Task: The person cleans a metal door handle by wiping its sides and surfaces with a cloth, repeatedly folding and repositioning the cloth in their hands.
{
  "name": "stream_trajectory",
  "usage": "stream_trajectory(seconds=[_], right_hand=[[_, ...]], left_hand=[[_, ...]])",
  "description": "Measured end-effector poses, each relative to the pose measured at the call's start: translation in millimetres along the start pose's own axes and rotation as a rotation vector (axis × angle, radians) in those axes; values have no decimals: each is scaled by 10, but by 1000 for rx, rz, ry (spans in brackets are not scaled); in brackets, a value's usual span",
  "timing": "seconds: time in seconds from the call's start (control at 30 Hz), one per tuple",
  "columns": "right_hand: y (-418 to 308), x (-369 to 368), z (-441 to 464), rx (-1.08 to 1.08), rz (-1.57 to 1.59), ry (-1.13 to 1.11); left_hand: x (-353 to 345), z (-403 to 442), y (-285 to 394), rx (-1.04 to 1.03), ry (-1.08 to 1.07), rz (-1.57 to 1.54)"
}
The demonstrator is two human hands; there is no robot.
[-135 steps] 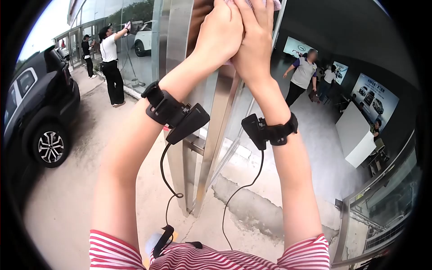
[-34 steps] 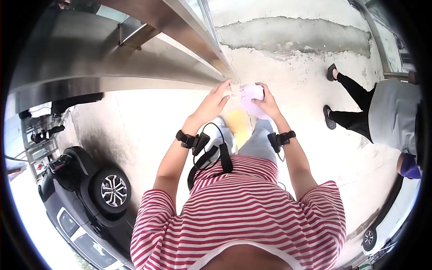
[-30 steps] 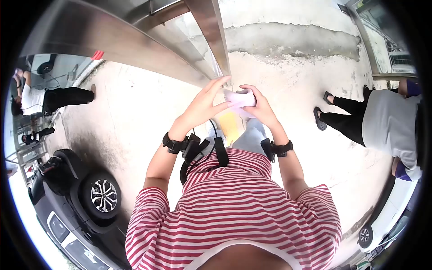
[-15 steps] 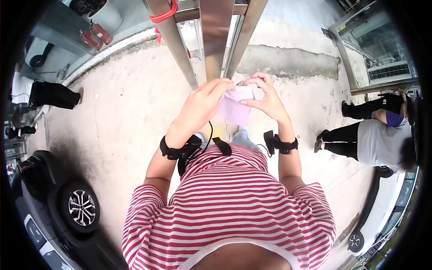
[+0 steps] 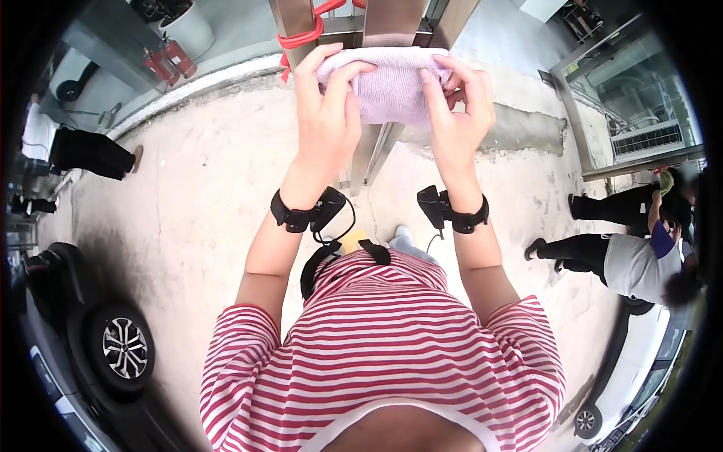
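A pale lilac cloth (image 5: 395, 87), folded and stretched sideways, is held up in front of me at the top of the head view. My left hand (image 5: 325, 113) grips its left end, fingers bent over the upper edge. On the right end, my right hand (image 5: 461, 105) pinches the cloth between thumb and fingers. Behind the cloth rises a metal door frame (image 5: 392, 26), partly covered by it. Red cord (image 5: 301, 38) is wound round the frame's left post, close above my left fingers.
Two fire extinguishers (image 5: 179, 59) stand by a white planter (image 5: 188, 34) at upper left. A dark car (image 5: 83, 346) is at lower left, a white car (image 5: 633, 369) at lower right. People stand on both sides, one in a grey shirt (image 5: 633, 267). A glass cabinet (image 5: 633, 98) is upper right.
Both hands have moved up and forward with the cloth, toward the door frame. The cloth is now spread wider between them. The person in the grey shirt has shifted slightly.
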State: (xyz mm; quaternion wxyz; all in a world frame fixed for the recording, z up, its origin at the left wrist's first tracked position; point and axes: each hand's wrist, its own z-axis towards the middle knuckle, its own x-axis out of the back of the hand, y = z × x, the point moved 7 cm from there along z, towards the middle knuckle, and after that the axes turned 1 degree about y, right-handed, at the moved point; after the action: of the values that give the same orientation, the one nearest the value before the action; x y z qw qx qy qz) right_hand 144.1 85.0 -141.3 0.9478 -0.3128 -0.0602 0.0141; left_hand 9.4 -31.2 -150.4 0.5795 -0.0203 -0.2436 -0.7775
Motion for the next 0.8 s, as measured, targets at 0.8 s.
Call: stream_trajectory(seconds=[0.8], right_hand=[[106, -525, -298, 282, 115, 98]], left_hand=[[-423, -271, -436, 60, 163, -2]])
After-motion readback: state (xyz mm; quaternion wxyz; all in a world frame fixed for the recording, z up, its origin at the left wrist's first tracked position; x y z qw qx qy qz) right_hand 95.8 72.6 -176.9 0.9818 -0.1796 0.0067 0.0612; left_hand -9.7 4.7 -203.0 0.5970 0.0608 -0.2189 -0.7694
